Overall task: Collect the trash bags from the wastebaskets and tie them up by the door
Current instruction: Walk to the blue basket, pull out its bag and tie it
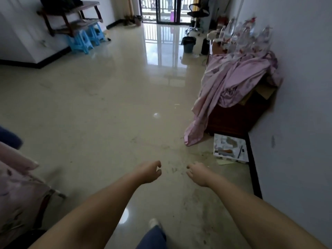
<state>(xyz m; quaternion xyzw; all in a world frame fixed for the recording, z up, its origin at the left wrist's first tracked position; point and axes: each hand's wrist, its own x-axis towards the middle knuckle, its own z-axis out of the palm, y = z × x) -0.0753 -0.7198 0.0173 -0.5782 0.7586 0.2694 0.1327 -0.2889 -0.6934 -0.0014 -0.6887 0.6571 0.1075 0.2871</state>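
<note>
Both hands, left hand [150,172] and right hand [196,174], hang loosely curled and empty above the glossy floor [107,97], well apart from the lined grey wastebasket [188,44] by the balcony door [166,9], best approached directly before gathering its bag's rim.

Glossy beige tile floor [100,97], white walls [296,87], barred balcony door [166,9], blue stools [84,40]

A single wide-angle view from the person's head looks forward and down along a glossy floor [100,97]. Both forearms reach in from the near edge; the balcony door [166,9] stands far off at the top.
</note>
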